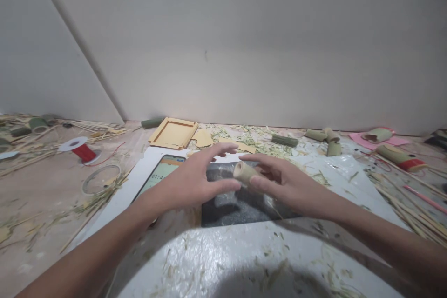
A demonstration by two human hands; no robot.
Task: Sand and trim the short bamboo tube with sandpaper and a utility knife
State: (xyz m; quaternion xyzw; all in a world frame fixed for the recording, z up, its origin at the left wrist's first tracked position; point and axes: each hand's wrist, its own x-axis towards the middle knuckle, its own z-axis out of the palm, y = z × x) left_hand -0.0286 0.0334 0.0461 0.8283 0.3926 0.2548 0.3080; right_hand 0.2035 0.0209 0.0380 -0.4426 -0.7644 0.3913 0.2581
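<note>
Between thumb and fingers, my right hand [282, 181] holds a short hollow bamboo tube [243, 172], its open end turned to the left. My left hand [199, 174] is beside it with fingers spread and curved, the thumb tip close to the tube; whether they touch I cannot tell. Beneath both hands lies a dark grey sheet, perhaps sandpaper [223, 212], dusted with pale powder. A phone [159, 172] with a lit screen is partly hidden behind my left hand. Under these is a white board [195, 251] strewn with green shavings.
At the left are a spool of red thread [84, 151] and a roll of clear tape [101, 180]. A yellow square frame [173, 132] lies near the wall. Bamboo pieces [316, 135], a red-banded bamboo tube [401, 158], thin sticks [408, 209] and a pink pen-like stick [424, 199] lie right.
</note>
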